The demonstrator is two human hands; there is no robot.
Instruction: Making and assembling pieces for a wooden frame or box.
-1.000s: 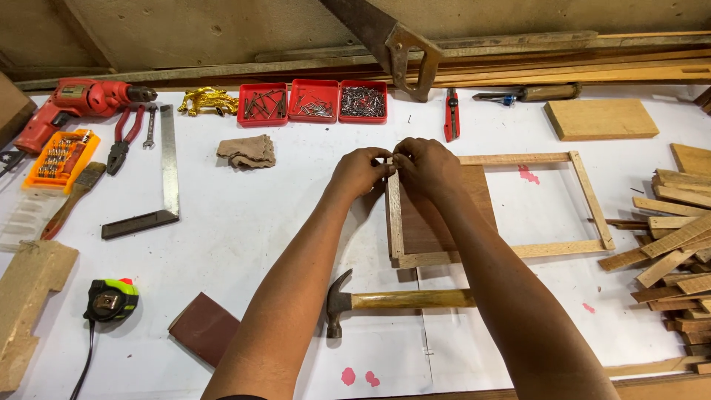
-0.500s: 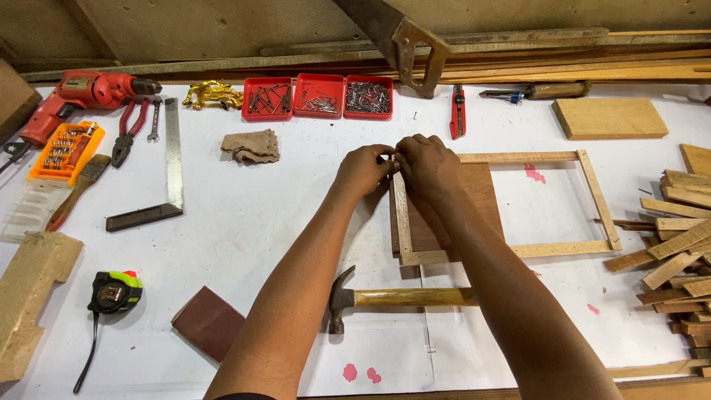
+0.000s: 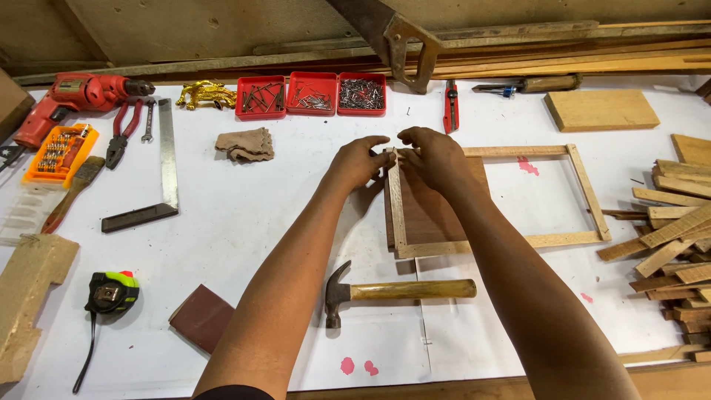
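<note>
Barely shifted, both hands pinch the wooden frame corner, hammer lying near, red nail trays beyond.

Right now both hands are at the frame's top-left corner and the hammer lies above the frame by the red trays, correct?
Not quite. In the head view both hands, left hand and right hand, are at that corner of the wooden frame, but the hammer lies below the frame, nearer the person.

Left hand: fingertips at the far left corner of the wooden frame.
Right hand: pinching the same corner.
Under frame: dark brown panel.
Nearer edge: hammer lying flat.
Far edge: 3 red trays of nails.
Right: pile of wood strips.
</note>
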